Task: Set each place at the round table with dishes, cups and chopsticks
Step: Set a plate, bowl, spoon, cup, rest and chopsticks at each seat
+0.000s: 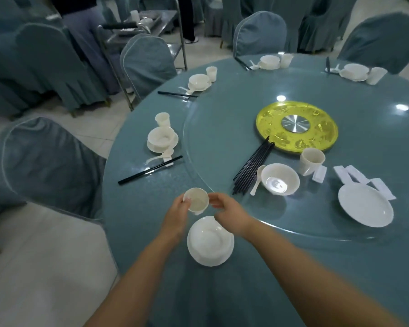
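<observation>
My left hand (176, 214) grips a white cup (196, 200) just above the table, beyond a white bowl on a plate (210, 241) at the near place. My right hand (227, 212) is at the cup's right side with curled fingers; whether it touches the cup is unclear. On the glass turntable (222, 128) lie a bundle of black chopsticks (253, 167), a spoon (257, 179), a bowl (280, 179), a cup (312, 160), a plate (365, 205) and white chopstick rests (320, 173). Set places (162, 139) line the far rim.
A yellow metal disc (296, 126) sits at the turntable's centre. Covered chairs (45, 161) ring the round table (139, 232). A steel trolley (147, 24) with dishes stands at the back left, with a person's legs beside it.
</observation>
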`<state>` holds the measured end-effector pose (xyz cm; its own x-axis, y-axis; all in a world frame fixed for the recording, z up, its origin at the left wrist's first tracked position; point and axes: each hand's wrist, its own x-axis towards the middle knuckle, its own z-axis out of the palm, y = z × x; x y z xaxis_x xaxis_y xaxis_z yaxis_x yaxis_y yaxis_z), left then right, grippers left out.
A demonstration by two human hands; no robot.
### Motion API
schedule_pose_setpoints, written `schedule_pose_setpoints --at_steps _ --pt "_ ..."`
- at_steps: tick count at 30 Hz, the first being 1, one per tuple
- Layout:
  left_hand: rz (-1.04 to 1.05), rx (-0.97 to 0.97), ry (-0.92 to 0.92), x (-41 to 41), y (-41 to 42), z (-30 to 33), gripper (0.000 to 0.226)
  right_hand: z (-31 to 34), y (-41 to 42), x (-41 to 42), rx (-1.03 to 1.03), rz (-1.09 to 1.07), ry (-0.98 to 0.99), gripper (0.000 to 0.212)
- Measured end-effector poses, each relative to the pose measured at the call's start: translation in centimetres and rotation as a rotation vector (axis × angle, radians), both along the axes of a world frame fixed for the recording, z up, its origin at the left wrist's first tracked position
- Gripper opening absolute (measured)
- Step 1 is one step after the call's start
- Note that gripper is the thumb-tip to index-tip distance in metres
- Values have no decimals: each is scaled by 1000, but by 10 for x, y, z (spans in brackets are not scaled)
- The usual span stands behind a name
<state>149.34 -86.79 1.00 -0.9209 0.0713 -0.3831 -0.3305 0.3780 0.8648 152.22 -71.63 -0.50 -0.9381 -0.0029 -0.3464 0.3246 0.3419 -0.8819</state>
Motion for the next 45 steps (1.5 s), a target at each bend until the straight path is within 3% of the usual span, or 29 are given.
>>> schedule_pose_setpoints --at_steps 13,18,29,38,42,45 --pt "102 117 -117 -28 -16 -67 28 -43 -18 -33 114 47 -161 59" --pt "134 164 -111 -31 -21 -81 17 -51 -25 -37 120 47 -208 57" --pt "68 82 -159 -23 -32 -85 21 -53 -21 -35 178 32 -209 52" --pt "121 -71 -433 18 -43 -115 9 -58 20 10 287 -51 -254 47" --pt "114 -45 -456 25 -36 -103 17 -58 27 28 297 -29 -331 51" --pt "95 -38 -453 24 -36 -108 58 -58 25 33 272 -36 -346 54"
